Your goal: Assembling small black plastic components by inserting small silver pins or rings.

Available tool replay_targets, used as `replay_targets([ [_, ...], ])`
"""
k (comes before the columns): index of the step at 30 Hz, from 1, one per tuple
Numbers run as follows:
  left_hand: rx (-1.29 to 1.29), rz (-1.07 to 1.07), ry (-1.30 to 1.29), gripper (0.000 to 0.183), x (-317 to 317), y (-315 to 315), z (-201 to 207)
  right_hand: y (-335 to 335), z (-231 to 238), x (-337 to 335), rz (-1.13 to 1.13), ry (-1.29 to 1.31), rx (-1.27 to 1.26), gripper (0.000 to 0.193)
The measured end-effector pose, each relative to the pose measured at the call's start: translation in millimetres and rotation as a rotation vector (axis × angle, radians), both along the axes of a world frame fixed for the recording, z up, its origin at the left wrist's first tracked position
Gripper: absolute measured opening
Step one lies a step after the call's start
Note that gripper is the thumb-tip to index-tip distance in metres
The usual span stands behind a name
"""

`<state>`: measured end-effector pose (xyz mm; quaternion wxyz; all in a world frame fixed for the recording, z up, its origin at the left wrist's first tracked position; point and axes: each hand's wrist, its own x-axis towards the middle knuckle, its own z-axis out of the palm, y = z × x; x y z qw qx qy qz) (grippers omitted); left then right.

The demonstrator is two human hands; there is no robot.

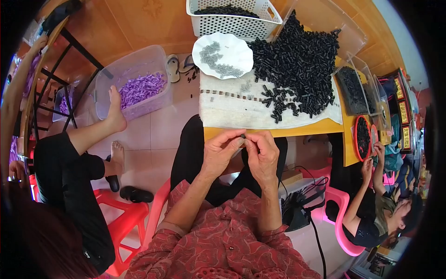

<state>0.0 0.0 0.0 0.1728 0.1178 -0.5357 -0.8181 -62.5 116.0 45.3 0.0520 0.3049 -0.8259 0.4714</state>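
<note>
Over my lap, just off the table's front edge, my left hand [221, 151] and my right hand [263, 156] meet at the fingertips. Pinched between them is a small black piece [242, 136], mostly covered by the fingers. It looks like the short black tubes [297, 65] heaped on the cloth [223, 111] beyond my hands. To the left of that heap, a white scalloped plate [241, 46] bears small clear pieces [216, 60]. A few more clear pieces [246, 87] lie on the cloth below the plate.
A white perforated basket [227, 25] of black pieces stands behind the plate. On the right are a clear bin [350, 88] and a red tray [357, 151], where another person works. To the left, a clear tub [160, 100] holds purple pieces beside someone's bare foot and a red stool [127, 223].
</note>
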Motion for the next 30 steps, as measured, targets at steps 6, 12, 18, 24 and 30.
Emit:
replay_targets([
  [6,0.12,0.099,0.086,0.023,-1,-11,-6,-16,8,-7,0.108,-0.108,-0.035,0.011],
  [12,0.25,0.159,-0.013,0.023,1,-25,-9,-34,-10,-41,-0.018,0.057,0.046,0.011],
  [18,0.264,0.092,-0.025,0.024,2,-29,-10,-62,-19,-74,-0.08,0.232,0.213,0.012],
  [24,0.257,0.074,-0.024,0.021,2,-29,-10,-74,-25,-90,-0.105,0.245,0.412,0.012],
  [30,0.243,0.078,0.008,0.022,2,-27,-13,-67,-30,-87,-0.108,0.235,0.436,0.009],
])
